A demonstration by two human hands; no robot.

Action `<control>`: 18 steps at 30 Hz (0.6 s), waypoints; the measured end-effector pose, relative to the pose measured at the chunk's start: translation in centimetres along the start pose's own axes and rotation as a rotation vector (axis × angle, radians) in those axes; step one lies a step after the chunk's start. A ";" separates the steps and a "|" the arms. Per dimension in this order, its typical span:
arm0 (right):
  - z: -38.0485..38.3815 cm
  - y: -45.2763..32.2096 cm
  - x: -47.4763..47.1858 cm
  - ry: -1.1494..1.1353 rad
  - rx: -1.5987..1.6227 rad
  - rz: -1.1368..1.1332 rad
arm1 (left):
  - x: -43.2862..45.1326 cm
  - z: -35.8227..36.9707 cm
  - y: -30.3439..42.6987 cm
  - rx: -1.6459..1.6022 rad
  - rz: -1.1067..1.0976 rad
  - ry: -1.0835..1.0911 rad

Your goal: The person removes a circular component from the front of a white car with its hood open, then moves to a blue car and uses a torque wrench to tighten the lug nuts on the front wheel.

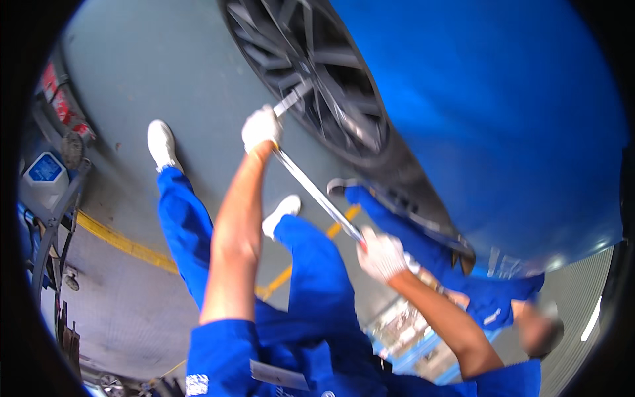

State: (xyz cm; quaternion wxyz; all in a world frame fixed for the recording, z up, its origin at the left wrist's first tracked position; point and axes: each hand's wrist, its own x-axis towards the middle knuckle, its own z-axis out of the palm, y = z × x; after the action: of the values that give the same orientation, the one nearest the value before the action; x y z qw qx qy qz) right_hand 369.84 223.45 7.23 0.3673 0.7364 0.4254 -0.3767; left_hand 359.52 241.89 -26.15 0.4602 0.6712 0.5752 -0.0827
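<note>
A long chrome wrench (pixel 317 191), likely a torque wrench, slants across the view. My left hand (pixel 262 130), in a white knit glove, grips its head end. From that hand a socket extension (pixel 291 100) reaches to the middle of a dark multi-spoke alloy wheel (pixel 327 74) on a blue car (pixel 476 109). Its socket tip is blurred against the hub, so the exact seat cannot be made out. My right hand (pixel 382 254), gloved the same way, is closed around the handle's far end, where a bit of red shows.
Another person (pixel 421 243) in blue workwear is beside the car, right of me. At left stand a metal-framed cart (pixel 64 203) with a white jug (pixel 45 178), and a red-and-white object (pixel 62 101). Yellow lines (pixel 124 243) mark the floor. A blue-edged bench (pixel 412 342) holds blurred items.
</note>
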 end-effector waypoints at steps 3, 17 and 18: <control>-4.4 -2.2 -2.1 -0.057 -0.040 0.046 | -1.2 -1.8 -0.8 -0.142 -0.105 -0.236; -6.9 -4.5 -4.5 -0.091 0.097 0.236 | 0.7 -9.8 0.7 -0.199 0.004 -0.115; -5.2 -4.0 -3.0 -0.083 0.128 0.234 | 0.7 -9.7 0.6 -0.190 0.018 -0.050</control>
State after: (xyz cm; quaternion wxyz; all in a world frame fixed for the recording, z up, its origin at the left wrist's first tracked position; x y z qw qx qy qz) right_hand 366.44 228.36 11.26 0.3783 0.7867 0.2960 -0.3879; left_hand 356.23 249.33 -20.86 0.5368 0.6275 0.5626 -0.0405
